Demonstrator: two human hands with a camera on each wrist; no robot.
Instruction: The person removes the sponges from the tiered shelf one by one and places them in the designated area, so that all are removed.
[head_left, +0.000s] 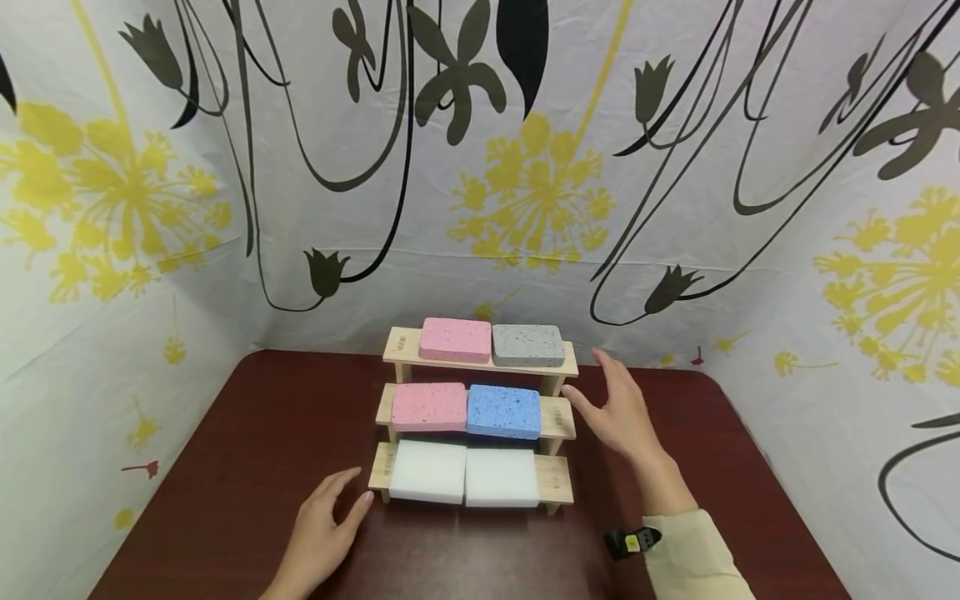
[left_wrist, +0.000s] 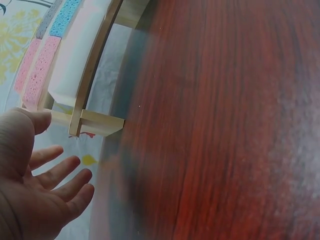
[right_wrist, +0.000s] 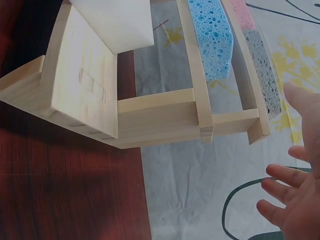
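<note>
Closest to the head camera, the left hand (head_left: 318,525) extends from the lower edge, its fingers loosely bent and its thumb held apart, gripping nothing, just beside the left end of a wooden rack (head_left: 555,479); whether it touches the wood I cannot tell. Across from it, the right hand (head_left: 622,414) is likewise unladen, fingers stretched away from the person and thumb angled inward toward the right end of the rack's middle step, with a pale sleeve (head_left: 697,550) and a black strap (head_left: 617,545) at the wrist. Between the hands the rack stands on the reddish-brown desk (head_left: 300,433), its three steps rising toward the back, their long axes running left to right. On the lowest, two white blocks (head_left: 427,472) lie flat, side by side. On the middle step a pink sponge (head_left: 429,407) lies left of a blue sponge (head_left: 504,412); on the top, a second pink sponge (head_left: 455,338) lies left of a grey sponge (head_left: 528,343). All four lie flat, long sides parallel to the steps, the top pair set toward the right end, the middle pair toward the left. Behind the desk hangs a pale cloth (head_left: 427,225) printed with yellow flowers and dark stems
</note>
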